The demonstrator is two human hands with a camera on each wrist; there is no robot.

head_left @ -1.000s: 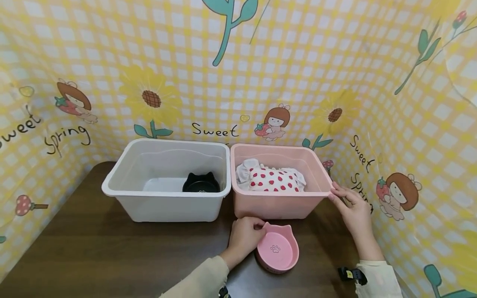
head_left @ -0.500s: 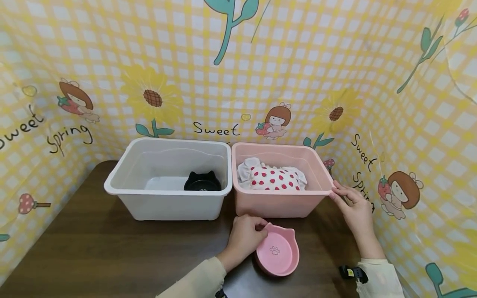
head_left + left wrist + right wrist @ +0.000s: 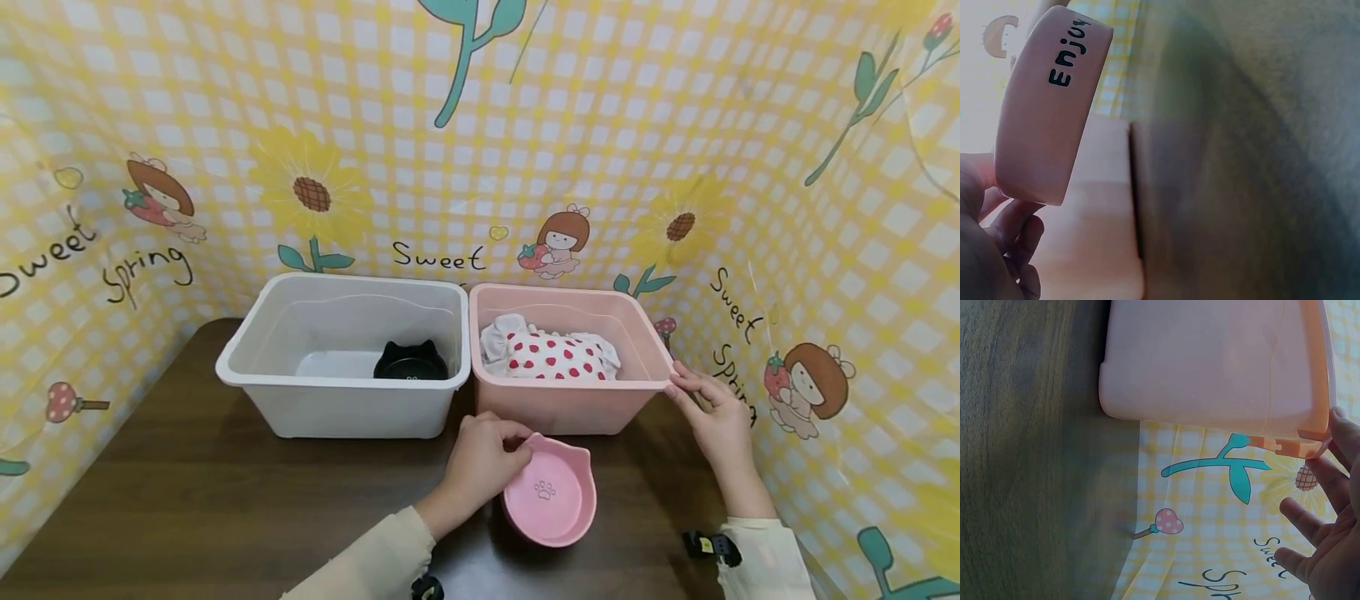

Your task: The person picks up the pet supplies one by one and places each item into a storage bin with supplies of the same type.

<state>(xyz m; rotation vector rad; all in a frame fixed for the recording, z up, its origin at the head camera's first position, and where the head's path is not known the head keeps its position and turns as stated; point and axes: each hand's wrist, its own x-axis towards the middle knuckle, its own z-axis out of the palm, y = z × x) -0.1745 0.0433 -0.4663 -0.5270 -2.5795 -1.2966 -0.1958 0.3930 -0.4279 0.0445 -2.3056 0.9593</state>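
Left hand pinches pink bowl by rim, right hand pinches pink bin at corner, other fingers spread; bowl's probably hard, slick, chippable, I'd use rim.

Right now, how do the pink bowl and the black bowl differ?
The left hand holds the pink bowl; no hand touches the black bowl, which sits in the white bin. The pink bowl's paw print shows whole; the white bin hides part of the black bowl. Both have cat-ear rims.
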